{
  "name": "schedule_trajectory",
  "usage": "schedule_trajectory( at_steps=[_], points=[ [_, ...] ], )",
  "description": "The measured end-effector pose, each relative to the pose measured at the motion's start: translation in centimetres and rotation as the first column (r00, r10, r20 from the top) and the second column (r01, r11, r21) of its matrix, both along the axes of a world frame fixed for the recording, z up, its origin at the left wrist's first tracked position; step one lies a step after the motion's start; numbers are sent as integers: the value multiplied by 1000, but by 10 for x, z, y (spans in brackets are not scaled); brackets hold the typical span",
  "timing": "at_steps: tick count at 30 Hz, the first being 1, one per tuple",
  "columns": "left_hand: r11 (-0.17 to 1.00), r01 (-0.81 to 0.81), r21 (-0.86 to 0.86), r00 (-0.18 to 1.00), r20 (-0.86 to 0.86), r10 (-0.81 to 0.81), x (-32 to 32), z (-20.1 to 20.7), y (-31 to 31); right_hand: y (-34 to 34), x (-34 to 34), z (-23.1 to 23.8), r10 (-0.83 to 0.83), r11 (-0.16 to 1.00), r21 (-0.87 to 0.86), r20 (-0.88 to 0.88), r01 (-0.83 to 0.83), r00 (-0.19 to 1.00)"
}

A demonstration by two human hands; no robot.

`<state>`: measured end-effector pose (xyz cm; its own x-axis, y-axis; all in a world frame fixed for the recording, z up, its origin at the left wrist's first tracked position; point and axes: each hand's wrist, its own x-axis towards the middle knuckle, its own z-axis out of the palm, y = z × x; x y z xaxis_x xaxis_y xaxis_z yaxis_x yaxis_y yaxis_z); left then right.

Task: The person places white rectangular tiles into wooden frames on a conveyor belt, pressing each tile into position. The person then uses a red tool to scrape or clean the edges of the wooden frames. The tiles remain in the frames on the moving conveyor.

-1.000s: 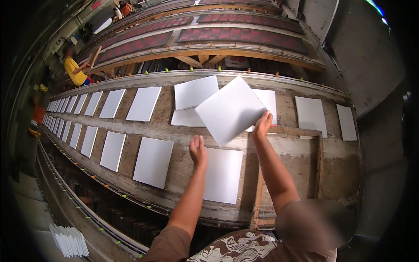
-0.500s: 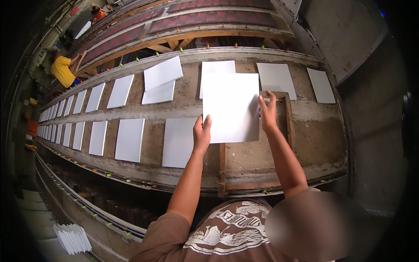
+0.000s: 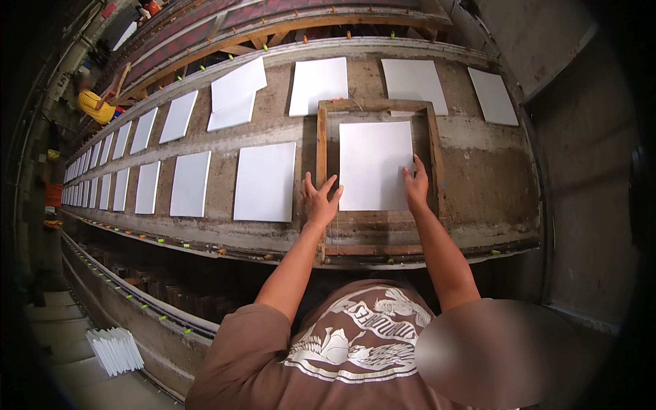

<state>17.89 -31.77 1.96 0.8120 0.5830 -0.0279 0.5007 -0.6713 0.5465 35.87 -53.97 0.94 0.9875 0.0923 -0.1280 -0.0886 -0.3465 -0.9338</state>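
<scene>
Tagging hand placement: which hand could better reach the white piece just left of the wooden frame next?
Left hand, likely: it's nearer that white piece, by the wooden frame's left bar; the right hand is farther.

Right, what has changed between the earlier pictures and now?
The white sheet, held tilted in the right hand, then in both hands, has been straightened and lowered inside the wooden frame. The left hand has opened, fingers spread near its left edge; the right is at its right edge. The two overlapping sheets and the frame stayed put.
</scene>
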Motion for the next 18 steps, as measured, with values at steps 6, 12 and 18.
schedule_trajectory(
  at_steps=[6, 12, 18],
  points=[
    [998, 33, -47, 999, -3, -33, -7, -4, -1, -5, -7, -16, -2, 993, -116, -17, 0, 1000],
    [993, -24, -119, 996, 80, 33, -10, -8, -4, -6, -13, -27, -12, 997, -81, -42, 9, 999],
    [997, -2, -73, 999, 36, 5, -7, -12, -5, 0, -19, -22, -3, 994, -106, -57, -3, 998]
  ],
)
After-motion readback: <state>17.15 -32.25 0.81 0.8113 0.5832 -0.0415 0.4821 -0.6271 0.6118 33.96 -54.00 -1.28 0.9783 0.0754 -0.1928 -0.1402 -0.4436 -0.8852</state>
